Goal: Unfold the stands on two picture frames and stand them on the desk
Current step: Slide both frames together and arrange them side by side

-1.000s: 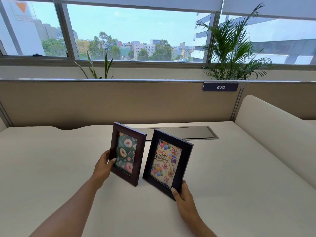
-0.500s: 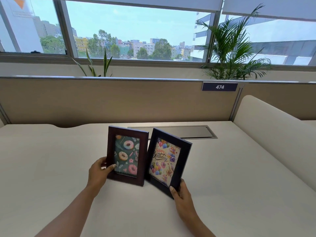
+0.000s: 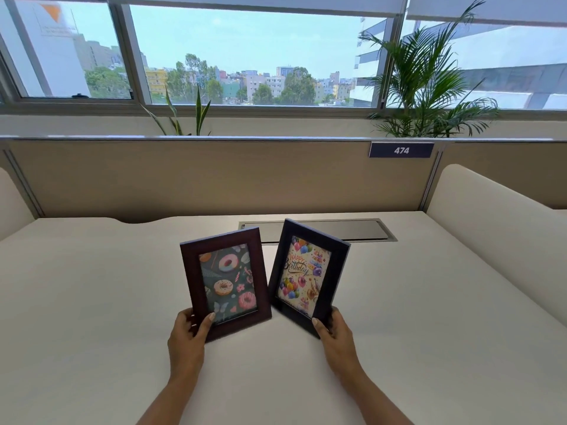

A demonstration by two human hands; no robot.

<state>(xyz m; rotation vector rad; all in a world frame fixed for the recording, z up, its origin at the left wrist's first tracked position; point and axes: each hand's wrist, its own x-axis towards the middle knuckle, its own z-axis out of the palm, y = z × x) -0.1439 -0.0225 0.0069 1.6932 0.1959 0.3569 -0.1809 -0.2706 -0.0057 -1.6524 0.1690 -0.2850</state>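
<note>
Two picture frames stand upright side by side on the white desk, pictures facing me. The reddish-brown frame with the doughnut picture is on the left; my left hand grips its lower left corner, thumb on the front. The dark frame with the "Happy Birthday" picture is on the right, turned slightly left; my right hand holds its lower right corner. The frames' lower inner corners nearly touch. Their backs and stands are hidden.
A grey cable hatch lies in the desk just behind the frames. A beige partition with a "474" label closes the back; a padded divider runs along the right. Plants stand by the window.
My left hand has slid down to the doughnut frame's lower corner and turned that frame to face me squarely. The birthday frame has barely moved. The view has shifted left.
</note>
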